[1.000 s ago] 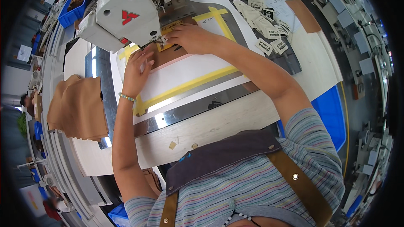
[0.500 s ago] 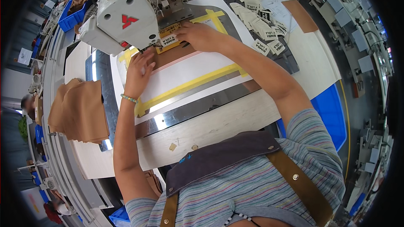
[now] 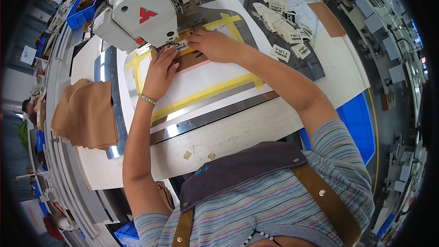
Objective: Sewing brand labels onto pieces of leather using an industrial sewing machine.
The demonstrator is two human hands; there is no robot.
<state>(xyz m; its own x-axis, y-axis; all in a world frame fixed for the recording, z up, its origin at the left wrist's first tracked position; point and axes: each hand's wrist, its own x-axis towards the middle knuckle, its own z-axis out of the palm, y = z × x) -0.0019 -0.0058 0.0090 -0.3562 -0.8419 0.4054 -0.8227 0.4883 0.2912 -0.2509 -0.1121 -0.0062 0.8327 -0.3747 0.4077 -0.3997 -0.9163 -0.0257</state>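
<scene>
My left hand (image 3: 162,74) lies with its fingers stretched out beside the needle area of a white sewing machine (image 3: 137,18), its fingertips close to the presser foot. Opposite it, my right hand (image 3: 214,46) rests flat, fingertips touching the work at the right of a small white printed label (image 3: 182,45). The label sits at a yellow template (image 3: 185,34) over a brown piece of material (image 3: 188,62). Both hands press down rather than grasp. The machine head and my fingers hide part of the label and the needle point.
Yellow tape (image 3: 206,94) borders a white sheet (image 3: 201,80) on a shiny metal plate (image 3: 183,126). Brown pieces (image 3: 84,114) are stacked at the left. Loose white labels (image 3: 281,27) lie back right, near a brown panel (image 3: 327,19). A blue bin (image 3: 356,123) stands at the right.
My left hand has shifted right and slightly away from me, closer to my right hand. Less of the label and yellow template shows now. The view has shifted slightly.
</scene>
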